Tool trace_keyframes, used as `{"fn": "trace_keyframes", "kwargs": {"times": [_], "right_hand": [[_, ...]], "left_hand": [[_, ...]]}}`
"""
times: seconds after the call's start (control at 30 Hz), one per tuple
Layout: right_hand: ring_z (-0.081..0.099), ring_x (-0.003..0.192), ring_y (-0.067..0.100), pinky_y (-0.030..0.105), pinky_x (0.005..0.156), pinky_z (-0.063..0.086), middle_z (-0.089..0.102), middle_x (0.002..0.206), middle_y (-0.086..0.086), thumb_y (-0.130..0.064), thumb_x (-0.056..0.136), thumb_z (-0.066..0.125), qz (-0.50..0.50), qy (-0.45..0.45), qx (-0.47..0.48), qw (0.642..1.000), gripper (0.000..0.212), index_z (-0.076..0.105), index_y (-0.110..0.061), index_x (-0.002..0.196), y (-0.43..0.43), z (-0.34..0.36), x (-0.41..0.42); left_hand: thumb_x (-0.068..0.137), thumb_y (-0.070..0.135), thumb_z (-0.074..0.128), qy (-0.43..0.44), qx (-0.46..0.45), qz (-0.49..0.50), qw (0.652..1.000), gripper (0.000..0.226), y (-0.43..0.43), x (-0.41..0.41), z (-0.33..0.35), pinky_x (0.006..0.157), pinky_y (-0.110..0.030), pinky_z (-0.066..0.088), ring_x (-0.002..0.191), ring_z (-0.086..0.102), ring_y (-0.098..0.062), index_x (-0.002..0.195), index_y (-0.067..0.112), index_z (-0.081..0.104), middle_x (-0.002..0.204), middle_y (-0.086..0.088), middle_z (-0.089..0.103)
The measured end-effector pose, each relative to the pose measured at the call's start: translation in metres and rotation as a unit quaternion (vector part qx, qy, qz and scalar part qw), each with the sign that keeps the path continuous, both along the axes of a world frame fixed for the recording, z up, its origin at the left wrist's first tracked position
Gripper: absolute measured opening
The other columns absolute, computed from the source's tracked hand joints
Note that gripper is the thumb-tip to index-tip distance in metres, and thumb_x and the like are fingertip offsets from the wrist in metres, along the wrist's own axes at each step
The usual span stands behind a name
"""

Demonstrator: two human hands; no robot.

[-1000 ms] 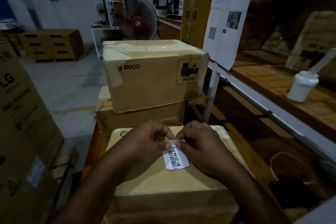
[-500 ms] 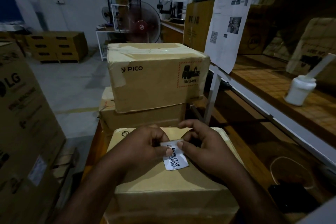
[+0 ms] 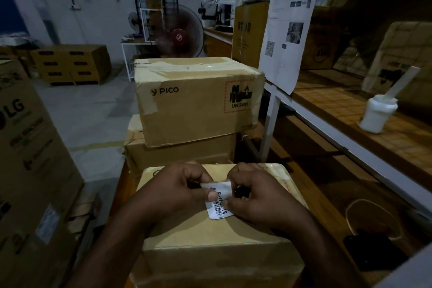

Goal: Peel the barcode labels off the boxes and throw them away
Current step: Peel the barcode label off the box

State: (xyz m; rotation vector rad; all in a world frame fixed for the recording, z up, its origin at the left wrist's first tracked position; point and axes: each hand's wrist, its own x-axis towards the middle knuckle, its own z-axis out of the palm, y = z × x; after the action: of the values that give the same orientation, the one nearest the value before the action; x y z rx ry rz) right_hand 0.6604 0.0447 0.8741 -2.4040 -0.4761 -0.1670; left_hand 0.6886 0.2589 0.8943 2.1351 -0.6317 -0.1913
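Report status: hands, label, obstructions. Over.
Left hand and right hand both pinch barcode label. Far edge lifted, near end stuck on box. Nothing blocking.

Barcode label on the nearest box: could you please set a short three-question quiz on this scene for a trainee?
1. True or false: only the left hand touches the barcode label; the right hand is away from it.
2. Which name is printed on the box marked UN 3481? A LG, B PICO, C Sony.
3. Fill in: the white bottle stands on the wooden ____ at the right.
Key: 1 false; 2 B; 3 shelf.
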Motion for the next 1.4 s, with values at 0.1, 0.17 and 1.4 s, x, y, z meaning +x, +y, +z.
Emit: {"fn": "trace_keyframes", "kwargs": {"times": [0.1, 0.17, 1.4], "right_hand": [[0.058, 0.088, 0.007, 0.041, 0.072, 0.054, 0.056, 0.086, -0.011, -0.039, 0.076, 0.068, 0.006, 0.009, 0.023, 1.0, 0.018, 0.06, -0.022, 0.075, 0.0, 0.001, -0.002], [0.062, 0.086, 0.01, 0.046, 0.072, 0.055, 0.06, 0.084, -0.005, -0.039, 0.075, 0.068, 0.012, 0.028, 0.049, 0.998, 0.022, 0.062, -0.017, 0.077, 0.0, 0.001, -0.002], [0.074, 0.092, 0.019, 0.041, 0.079, 0.061, 0.077, 0.1, 0.0, 0.0, 0.081, 0.075, -0.013, 0.102, 0.303, 0.948, 0.032, 0.072, -0.016, 0.108, -0.003, 0.019, -0.02]], "left_hand": [[0.079, 0.021, 0.08, 0.028, -0.009, 0.01, 1.0, 0.011, 0.002, 0.0, 0.001, 0.074, -0.035, 0.06, 0.085, 0.071, -0.012, 0.089, 0.022, 0.077, 0.091, 0.002, 0.074], [0.078, 0.016, 0.082, 0.056, -0.026, 0.004, 0.998, 0.018, 0.002, -0.002, 0.002, 0.075, -0.036, 0.06, 0.084, 0.073, -0.014, 0.094, 0.019, 0.076, 0.092, 0.001, 0.077], [0.086, 0.014, 0.072, 0.115, -0.068, -0.013, 0.991, 0.01, -0.006, -0.009, 0.015, 0.073, -0.032, 0.057, 0.08, 0.071, -0.019, 0.095, 0.01, 0.074, 0.09, -0.007, 0.077]]}}
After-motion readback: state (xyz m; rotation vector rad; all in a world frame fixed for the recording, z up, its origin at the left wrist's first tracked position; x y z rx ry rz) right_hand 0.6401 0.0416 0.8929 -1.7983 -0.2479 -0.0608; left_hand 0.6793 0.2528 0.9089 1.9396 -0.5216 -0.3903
